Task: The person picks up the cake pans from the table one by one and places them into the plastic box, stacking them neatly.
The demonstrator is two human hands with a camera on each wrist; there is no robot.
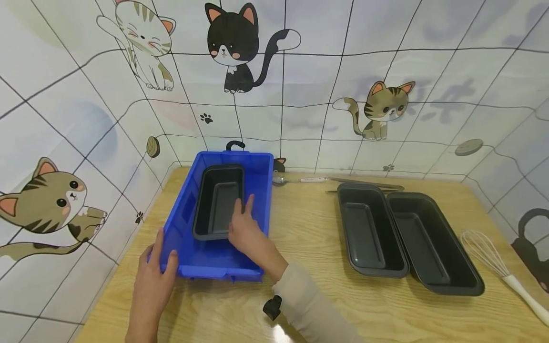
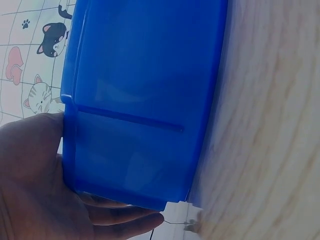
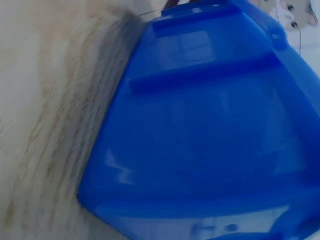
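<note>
A blue plastic bin [image 1: 229,271] stands on the table, and a dark loaf pan [image 1: 220,202] lies inside it. At the bin's near left corner, my left hand [image 1: 152,281] grips the rim; its thumb reaches over the top and the other fingers lie along the outer left side. My right hand [image 1: 249,233] reaches over the bin's near right part and pinches the pan's right wall, one digit inside the pan and another outside. The left wrist view shows fingers [image 2: 122,217] passing behind the bin's corner. In the right wrist view the bin's outer wall [image 3: 200,130] hides the right hand's grip.
Two more dark loaf pans, one left [image 1: 364,233] and one right [image 1: 433,247], stand side by side on the table's right. Beside them lies a white-handled whisk [image 1: 508,276]. Long thin utensils [image 1: 313,180] lie along the back, below the cat-patterned wall sheet [image 1: 309,95].
</note>
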